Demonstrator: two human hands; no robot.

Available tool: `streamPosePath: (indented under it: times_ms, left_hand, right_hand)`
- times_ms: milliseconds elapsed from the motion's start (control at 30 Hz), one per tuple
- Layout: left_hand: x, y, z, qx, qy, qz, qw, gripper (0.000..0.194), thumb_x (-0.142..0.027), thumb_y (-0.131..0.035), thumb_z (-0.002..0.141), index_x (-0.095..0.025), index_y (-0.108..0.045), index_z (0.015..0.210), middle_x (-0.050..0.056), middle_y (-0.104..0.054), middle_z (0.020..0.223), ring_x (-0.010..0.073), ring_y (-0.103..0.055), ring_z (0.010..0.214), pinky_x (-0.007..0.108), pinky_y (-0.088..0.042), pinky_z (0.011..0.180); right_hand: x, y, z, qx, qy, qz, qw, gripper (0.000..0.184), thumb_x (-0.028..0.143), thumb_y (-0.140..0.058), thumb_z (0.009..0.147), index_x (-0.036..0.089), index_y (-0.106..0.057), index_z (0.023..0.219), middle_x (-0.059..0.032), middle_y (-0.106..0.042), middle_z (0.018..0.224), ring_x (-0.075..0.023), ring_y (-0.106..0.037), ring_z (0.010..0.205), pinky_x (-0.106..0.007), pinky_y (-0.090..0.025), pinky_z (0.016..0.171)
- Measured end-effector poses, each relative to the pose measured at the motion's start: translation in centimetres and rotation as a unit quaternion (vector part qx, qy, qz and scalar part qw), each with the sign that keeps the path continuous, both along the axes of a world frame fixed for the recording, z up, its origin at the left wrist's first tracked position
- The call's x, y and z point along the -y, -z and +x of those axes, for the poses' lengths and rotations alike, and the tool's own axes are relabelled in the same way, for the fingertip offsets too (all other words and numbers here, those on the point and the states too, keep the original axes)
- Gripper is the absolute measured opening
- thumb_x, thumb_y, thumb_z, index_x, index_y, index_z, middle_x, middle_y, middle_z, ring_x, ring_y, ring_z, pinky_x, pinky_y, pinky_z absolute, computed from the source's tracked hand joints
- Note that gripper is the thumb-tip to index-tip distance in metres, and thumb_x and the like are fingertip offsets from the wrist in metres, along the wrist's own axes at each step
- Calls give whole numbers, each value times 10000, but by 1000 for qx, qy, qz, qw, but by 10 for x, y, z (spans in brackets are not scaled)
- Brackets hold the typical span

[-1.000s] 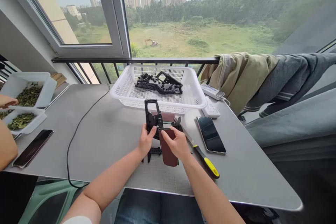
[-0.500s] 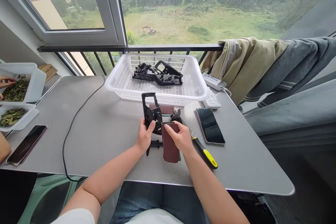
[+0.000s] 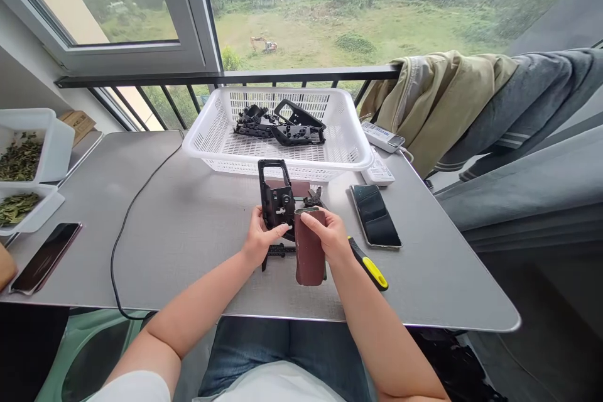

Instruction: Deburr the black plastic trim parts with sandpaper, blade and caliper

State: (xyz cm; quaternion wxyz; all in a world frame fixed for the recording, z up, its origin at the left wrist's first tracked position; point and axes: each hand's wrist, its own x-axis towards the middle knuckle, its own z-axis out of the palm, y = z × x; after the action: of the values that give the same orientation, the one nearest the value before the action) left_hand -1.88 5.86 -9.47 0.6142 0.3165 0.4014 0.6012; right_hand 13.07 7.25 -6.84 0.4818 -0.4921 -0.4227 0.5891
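Observation:
My left hand [image 3: 262,237] is closed around the lower left side of a black plastic frame part [image 3: 276,191], held upright above the table. Pinched in my right hand [image 3: 330,233] is a curled reddish-brown sheet of sandpaper [image 3: 309,257], hanging down close to the part's right edge. Below my left hand, a black caliper-like tool [image 3: 277,250] lies partly covered. Behind the hands, another reddish-brown sheet [image 3: 298,188] and a small dark object [image 3: 313,198] rest on the table. To the right lies a tool with a black and yellow handle [image 3: 372,269], its far end hidden by my right hand.
A white plastic basket [image 3: 282,166] with several black plastic parts stands at the back. Phones lie at right [image 3: 375,216] and left [image 3: 47,257]. A black cable [image 3: 126,226] crosses the table. White tubs of dried leaves [image 3: 51,144] stand at far left.
The black frame part has turned to face me more squarely. The sandpaper has shifted slightly within my right hand's hold. A person's hand has left the tub at far left.

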Motion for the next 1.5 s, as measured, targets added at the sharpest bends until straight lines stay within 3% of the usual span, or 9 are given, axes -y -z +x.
streamPosePath:
  times_ms: [333, 600, 800, 1233, 1500]
  left_hand:
    - [-3, -12, -7, 45, 83, -4, 995, 494, -240, -879, 562, -208, -542, 921, -5, -686, 947, 162, -638, 915, 335, -479, 858]
    - [-3, -15, -10, 67, 115, 8, 991, 525, -240, -853, 587, -215, -568, 1027, 41, -690, 1033, 242, -630, 1043, 408, -431, 962]
    - [-2, -18, -10, 78, 139, 12, 987, 484, -260, -817, 636, -202, -585, 1056, 62, -696, 1043, 256, -635, 1049, 425, -451, 946]
    - [-2, -19, -9, 78, 131, 16, 988, 513, -239, -838, 624, -210, -574, 1063, 45, -698, 1040, 242, -633, 1057, 413, -433, 979]
    - [-1, -19, -9, 75, 126, 9, 989, 511, -271, -852, 610, -199, -567, 1028, 56, -706, 1014, 260, -637, 1056, 438, -427, 983]
  right_hand:
    - [7, -5, -7, -64, 2, -12, 998, 368, 479, -791, 583, 182, -579, 633, 34, -553, 532, -98, -466, 455, -230, -403, 437]
    - [6, -6, -6, -102, 10, -25, 994, 375, 490, -775, 585, 190, -561, 651, 37, -554, 535, -100, -475, 441, -227, -403, 417]
    - [6, -6, -5, -108, 7, -26, 994, 381, 490, -781, 583, 190, -553, 642, 35, -560, 533, -101, -475, 436, -229, -401, 417]
    - [5, -4, -4, -114, 12, -21, 993, 340, 472, -754, 630, 189, -573, 686, 22, -588, 580, -111, -505, 491, -242, -432, 482]
    - [5, -5, -5, -108, 10, -20, 994, 371, 495, -757, 599, 196, -544, 649, 37, -553, 542, -103, -467, 451, -237, -404, 444]
